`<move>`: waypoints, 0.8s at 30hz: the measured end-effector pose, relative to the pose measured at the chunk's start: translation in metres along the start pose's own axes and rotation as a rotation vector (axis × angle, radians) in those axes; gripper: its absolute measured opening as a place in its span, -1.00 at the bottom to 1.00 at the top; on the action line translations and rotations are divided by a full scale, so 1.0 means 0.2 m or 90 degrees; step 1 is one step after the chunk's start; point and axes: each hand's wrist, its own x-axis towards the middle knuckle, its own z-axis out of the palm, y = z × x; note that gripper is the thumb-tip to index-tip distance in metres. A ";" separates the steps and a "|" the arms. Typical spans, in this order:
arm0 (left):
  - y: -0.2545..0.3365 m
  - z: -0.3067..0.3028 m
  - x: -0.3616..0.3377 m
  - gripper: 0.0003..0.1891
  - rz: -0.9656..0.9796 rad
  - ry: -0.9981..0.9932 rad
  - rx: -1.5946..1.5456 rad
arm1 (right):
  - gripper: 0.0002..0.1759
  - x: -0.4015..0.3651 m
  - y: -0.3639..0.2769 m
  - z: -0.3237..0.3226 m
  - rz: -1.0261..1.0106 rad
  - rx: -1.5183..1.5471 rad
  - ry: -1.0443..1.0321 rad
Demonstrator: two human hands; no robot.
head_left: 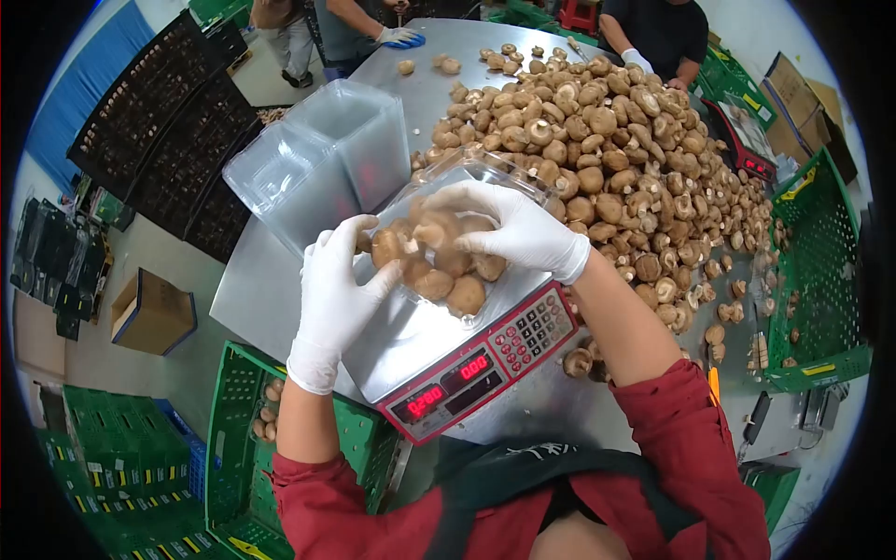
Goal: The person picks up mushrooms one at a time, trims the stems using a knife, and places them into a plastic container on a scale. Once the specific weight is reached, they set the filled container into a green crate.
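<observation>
Brown mushrooms [466,296] lie in a clear plastic tray [411,301] on a red-framed digital scale [485,359], whose lit displays read 0.280 and 0.00. My gloved left hand [338,294] is at the tray's left side, thumb and fingers closed around a mushroom [385,247] at the edge of the group. From the right, my gloved right hand [523,229] reaches over the tray, its thumb and fingers curled on a mushroom [474,224], slightly blurred. Fingers cover part of the tray and its mushrooms.
A large mushroom heap [597,140] covers the right of the steel table [257,280]. Stacked clear trays [322,149] stand behind my left hand. Green crates [821,271] flank the table; one lower left crate [229,420] holds several mushrooms. Other people [663,33] stand at the far side.
</observation>
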 end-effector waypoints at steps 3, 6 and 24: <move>0.02 0.03 0.03 -0.47 0.052 0.074 -0.023 | -0.44 -0.02 -0.03 -0.03 -0.007 0.056 -0.005; 0.03 0.09 0.07 -0.47 0.072 0.126 -0.003 | -0.45 -0.04 -0.03 -0.03 0.004 0.077 0.010; -0.06 0.15 0.00 -0.49 -0.041 0.132 -0.154 | -0.23 -0.04 0.02 0.06 -0.180 -0.344 0.078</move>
